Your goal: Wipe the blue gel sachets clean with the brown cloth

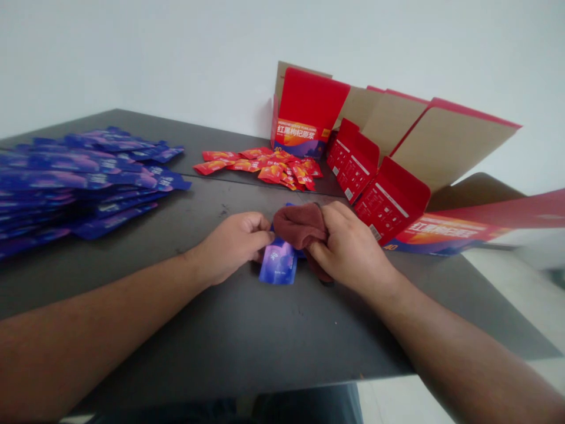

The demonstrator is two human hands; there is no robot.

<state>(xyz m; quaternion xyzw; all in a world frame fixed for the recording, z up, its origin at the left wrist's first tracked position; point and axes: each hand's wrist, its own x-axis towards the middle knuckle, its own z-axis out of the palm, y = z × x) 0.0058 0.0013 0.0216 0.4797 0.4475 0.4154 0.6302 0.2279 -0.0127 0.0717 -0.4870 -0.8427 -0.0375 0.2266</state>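
Note:
Between my two hands, just above the dark table, is a blue-purple sachet (278, 264) with its lower end showing. My left hand (236, 242) pinches its left edge between thumb and fingers. A folded brown cloth (300, 225) is gripped in my right hand (352, 247) and lies over the sachet's upper part, hiding it. A bit more blue shows behind the cloth; I cannot tell whether it belongs to a second sachet.
A large heap of blue sachets (83, 182) fills the table's left side. Red-orange sachets (269, 166) lie in a loose pile at the back middle. Several open red cartons (304, 112) stand at the back right, flaps up. The table's front edge (265, 388) is near my body.

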